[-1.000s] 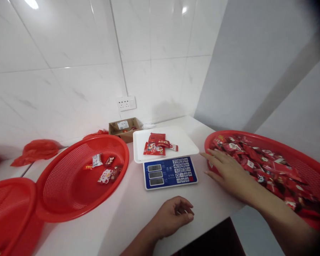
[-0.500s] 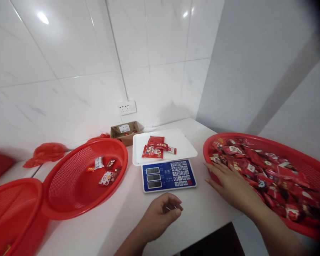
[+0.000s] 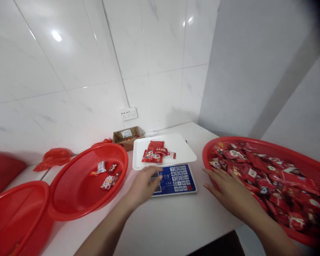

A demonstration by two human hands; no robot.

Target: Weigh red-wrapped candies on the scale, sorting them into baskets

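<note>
My left hand (image 3: 142, 185) hovers over the left part of a digital scale (image 3: 180, 179), covering most of its display. Its thumb and fingers are apart, with nothing seen between them. Just beyond the fingertips, several red snack packets (image 3: 152, 156) lie on the scale's white tray (image 3: 185, 147); one narrow red-and-white packet rests across the others. My right hand (image 3: 226, 190) lies over the near left rim of a large red basket (image 3: 206, 153), fingers spread and holding nothing visible. Many red wrapped snacks (image 3: 272, 192) fill that basket beside the hand.
Left of the scale stands a red perforated basket (image 3: 69, 177) with several small wrapped sweets (image 3: 108, 181). Another red basket (image 3: 18, 209) overlaps the lower left. A cardboard box (image 3: 128, 142) and red plastic bags (image 3: 53, 159) sit along the tiled wall, below a socket (image 3: 128, 113).
My left hand has moved forward and left, from in front of the scale to over its display. My right hand stays at the basket rim. The view has shifted slightly.
</note>
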